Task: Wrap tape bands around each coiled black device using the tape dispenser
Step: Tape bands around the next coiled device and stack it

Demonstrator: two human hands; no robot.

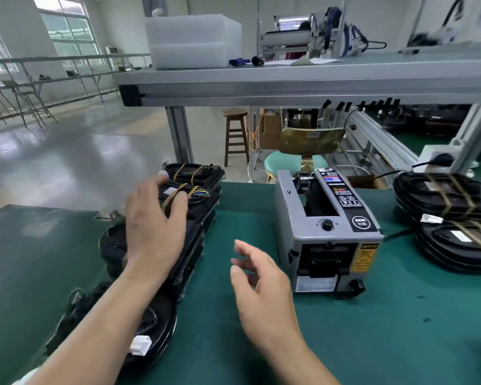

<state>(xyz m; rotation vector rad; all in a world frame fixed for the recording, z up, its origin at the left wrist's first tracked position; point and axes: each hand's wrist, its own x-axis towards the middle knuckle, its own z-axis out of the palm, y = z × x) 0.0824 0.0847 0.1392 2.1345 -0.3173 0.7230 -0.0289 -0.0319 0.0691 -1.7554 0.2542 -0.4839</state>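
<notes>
A row of coiled black devices [200,207] runs along the left of the green table [372,329]. The far ones carry brown tape bands. My left hand [153,229] reaches over this row, fingers spread, fingertips resting on a banded device [189,190]; it grips nothing. Nearer me lies an unbanded coil with a white connector [150,326], partly hidden under my forearm. My right hand [258,284] hovers open above the mat, just left of the grey tape dispenser [325,232]. No tape shows at the dispenser's front slot.
A stack of banded black coils [450,218] sits at the right edge. An aluminium shelf [289,84] spans overhead with white foam trays [192,40]. Beyond the table stand a wooden stool [235,134] and a mint-seated chair [295,162].
</notes>
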